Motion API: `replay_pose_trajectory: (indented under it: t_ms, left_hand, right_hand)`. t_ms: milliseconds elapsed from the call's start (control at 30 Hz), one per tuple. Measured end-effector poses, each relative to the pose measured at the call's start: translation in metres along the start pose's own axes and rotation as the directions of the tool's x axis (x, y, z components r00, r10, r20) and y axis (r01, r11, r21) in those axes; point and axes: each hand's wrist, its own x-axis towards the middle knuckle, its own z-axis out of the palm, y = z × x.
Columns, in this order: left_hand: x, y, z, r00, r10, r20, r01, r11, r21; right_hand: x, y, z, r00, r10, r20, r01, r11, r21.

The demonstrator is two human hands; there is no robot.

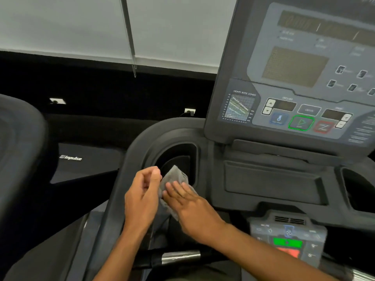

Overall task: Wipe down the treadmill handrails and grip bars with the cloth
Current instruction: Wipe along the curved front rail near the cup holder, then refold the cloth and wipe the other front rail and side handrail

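Note:
A small grey cloth (176, 178) is held between both hands above the treadmill's left side, in front of the left cup holder (178, 155). My left hand (142, 197) pinches the cloth's left edge with thumb and fingers. My right hand (188, 205) lies flat over the cloth's lower part, fingers stretched out. The dark left handrail (113, 199) runs from the console down toward me, just left of my left hand. A grip bar with a silver sensor patch (180, 256) lies crosswise below my forearms.
The console panel (294, 78) with display and buttons rises at the upper right. A small control pad (288, 240) with green and red buttons sits lower right. A second cup holder (357, 189) is at the far right. Another machine's rail (22, 138) curves at the left.

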Motion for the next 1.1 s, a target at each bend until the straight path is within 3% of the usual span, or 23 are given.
replay_pose_trajectory:
  t_ms: [67,167,267,367,500,700,900,1000,1100]
  left_hand:
    - [0.003,0.001,-0.004,0.991,0.101,0.087,-0.109,0.991,0.083]
    - [0.003,0.005,0.001,0.884,0.222,0.412,-0.270,0.961,0.061]
    - [0.001,0.013,0.018,0.694,0.140,0.707,-0.171,0.985,-0.027]
    - [-0.005,0.019,0.038,0.595,0.081,0.800,0.016,0.994,-0.112]
    - [-0.017,0.026,0.058,0.595,-0.010,0.804,0.198,0.971,-0.135]
    - [-0.045,0.038,0.080,0.572,-0.095,0.815,0.284,0.955,-0.087]
    - [-0.106,0.048,0.103,0.431,-0.097,0.897,0.530,0.832,-0.164]
    - [-0.154,0.042,0.125,0.379,-0.096,0.920,0.565,0.812,-0.148]
    - [-0.200,0.030,0.155,0.435,-0.177,0.883,0.547,0.831,-0.103]
  right_hand:
    - [-0.010,0.008,-0.017,0.994,0.032,0.108,-0.060,0.960,0.272]
    - [-0.029,0.019,-0.056,0.942,0.174,0.287,-0.326,0.683,0.654]
    - [-0.042,0.023,-0.083,0.934,0.272,0.232,-0.315,0.319,0.894]
    - [-0.061,0.032,-0.090,0.876,0.431,0.215,-0.306,0.153,0.940]
    - [-0.096,0.047,-0.098,0.823,0.546,0.158,-0.260,0.116,0.959]
    - [-0.155,0.060,-0.093,0.707,0.696,0.123,-0.274,0.109,0.955]
    - [-0.220,0.060,-0.083,0.695,0.706,0.137,-0.165,-0.029,0.986]
    - [-0.257,0.062,-0.079,0.676,0.729,0.108,-0.197,0.037,0.980]
    - [-0.300,0.070,-0.069,0.607,0.791,0.076,-0.255,0.104,0.961]
